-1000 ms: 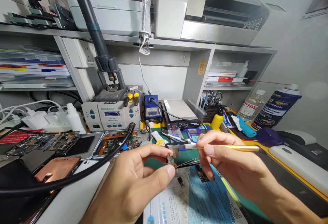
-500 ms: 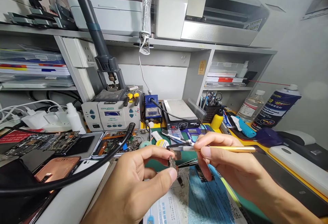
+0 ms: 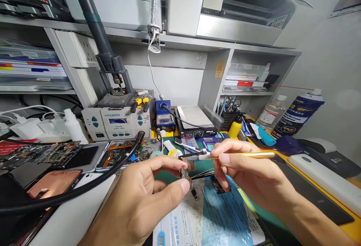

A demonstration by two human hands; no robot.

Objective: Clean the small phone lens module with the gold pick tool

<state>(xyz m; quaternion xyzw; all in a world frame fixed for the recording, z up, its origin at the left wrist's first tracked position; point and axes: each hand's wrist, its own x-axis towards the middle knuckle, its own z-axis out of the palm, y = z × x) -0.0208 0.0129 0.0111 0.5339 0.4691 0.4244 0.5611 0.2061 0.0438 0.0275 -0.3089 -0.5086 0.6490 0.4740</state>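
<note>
Viewpoint has shifted slightly over the last half second while the grip pose barely differs, which suggests steady work. The left hand [image 3: 149, 193], nearly closed, pinches a small part [image 3: 185, 176] above the printed sheet [image 3: 225, 216]; the right hand [image 3: 239, 163] grasps a gold-handled tool [image 3: 259, 155], tip near that part (contact is unclear).

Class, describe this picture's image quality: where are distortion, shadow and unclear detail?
Head view: the spray can leans outward, apparently lens distortion; head view: soft shadow darkens part of the blue sheet; head view: the tiny component in the left hand shows little detail.
</note>
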